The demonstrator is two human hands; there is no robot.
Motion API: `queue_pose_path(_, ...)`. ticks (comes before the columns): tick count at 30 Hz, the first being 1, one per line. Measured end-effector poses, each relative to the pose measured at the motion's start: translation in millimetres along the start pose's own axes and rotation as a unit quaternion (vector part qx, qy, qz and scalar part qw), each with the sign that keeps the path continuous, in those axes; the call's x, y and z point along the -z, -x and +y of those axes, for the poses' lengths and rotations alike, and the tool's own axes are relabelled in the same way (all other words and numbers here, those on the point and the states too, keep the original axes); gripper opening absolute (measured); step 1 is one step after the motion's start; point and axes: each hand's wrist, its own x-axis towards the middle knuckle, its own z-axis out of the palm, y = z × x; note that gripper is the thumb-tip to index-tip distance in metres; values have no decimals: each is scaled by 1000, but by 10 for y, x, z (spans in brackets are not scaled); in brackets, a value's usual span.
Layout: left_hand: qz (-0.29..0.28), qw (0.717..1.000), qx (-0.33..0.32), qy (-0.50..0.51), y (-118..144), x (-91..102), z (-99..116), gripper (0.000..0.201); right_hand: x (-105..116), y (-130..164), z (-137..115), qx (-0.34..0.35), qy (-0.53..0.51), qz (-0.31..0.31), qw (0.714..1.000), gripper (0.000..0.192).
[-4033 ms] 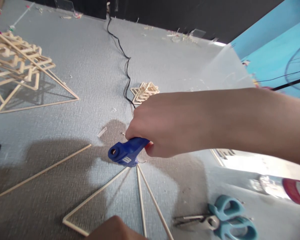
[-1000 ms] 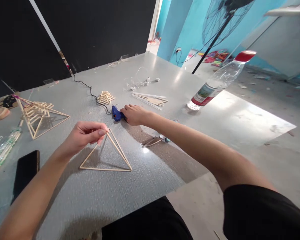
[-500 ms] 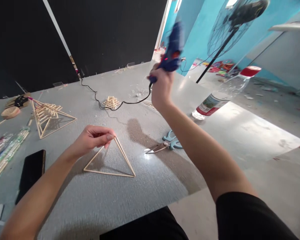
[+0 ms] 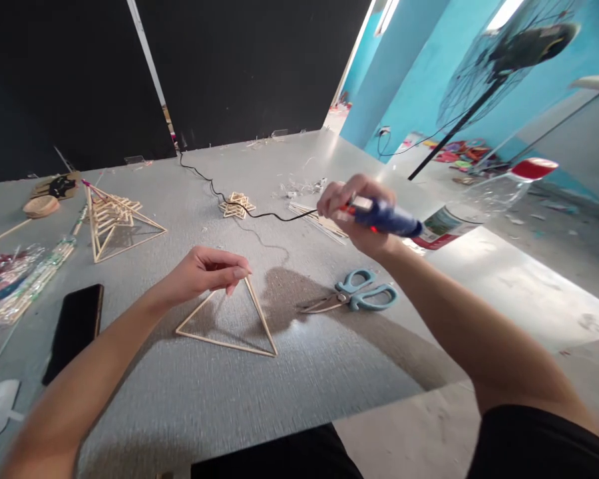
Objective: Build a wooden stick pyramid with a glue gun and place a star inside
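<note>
My left hand [image 4: 217,271] pinches the top corner of a triangular frame of thin wooden sticks [image 4: 228,344], whose base rests on the table. My right hand [image 4: 355,203] is raised over the table, wrapped round a blue glue gun [image 4: 387,218] with a small red light. The glue gun's nozzle end points right, smeared a little by motion, and its black cord [image 4: 274,215] runs back to the gap in the dark panel. Below the right hand lie open scissors [image 4: 364,291] with blue-grey handles.
A stick pyramid [image 4: 114,219], a small star-shaped stick piece [image 4: 237,205] and loose sticks [image 4: 322,225] lie farther back. At the left are a phone [image 4: 74,332] and plastic-wrapped packs [image 4: 34,286]. A red-capped bottle [image 4: 499,196] stands at the right, a fan [image 4: 519,56] beyond it.
My right hand has come down with the glue gun, turning it from upright to pointing right. My left hand still holds the stick frame. The view has shifted slightly.
</note>
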Motion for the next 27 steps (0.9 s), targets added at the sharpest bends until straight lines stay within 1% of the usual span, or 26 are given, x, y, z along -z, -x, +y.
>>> queue_pose_path(2,-6,1000,-4,4,2,1,-5,27,80,150,-20,19,-4,-56,998,33)
queue_pose_path(5,-15,1000,-9,2,3,9,-11,24,176,369,-31,61,39,-173,982,8)
queue_pose_path(6,-18,1000,-9,0,2,13,-14,23,192,445,-26,76,57,-212,973,7)
queue_pose_path(7,-20,1000,-9,-2,1,16,-18,21,199,521,-18,88,70,-242,964,11)
queue_pose_path(9,-23,1000,-7,-6,-4,22,-26,18,192,669,4,94,75,-273,954,14)
queue_pose_path(14,-26,999,-16,-10,-23,27,-47,15,114,965,22,95,64,-298,948,19)
queue_pose_path(17,-29,999,-21,-13,-37,24,-61,14,47,1097,-8,84,54,-315,944,10)
queue_pose_path(19,-33,999,-24,-13,-48,25,-82,12,-3,1180,-24,74,42,-306,948,6)
queue_pose_path(22,-35,999,-32,-10,-64,38,-138,10,-66,1307,-21,72,50,-274,958,17)
queue_pose_path(24,-27,999,-43,-12,-72,52,-183,9,-85,1382,-8,85,81,-261,958,18)
queue_pose_path(27,-24,996,-74,-32,-81,82,-230,10,-80,1457,3,122,136,-259,948,14)
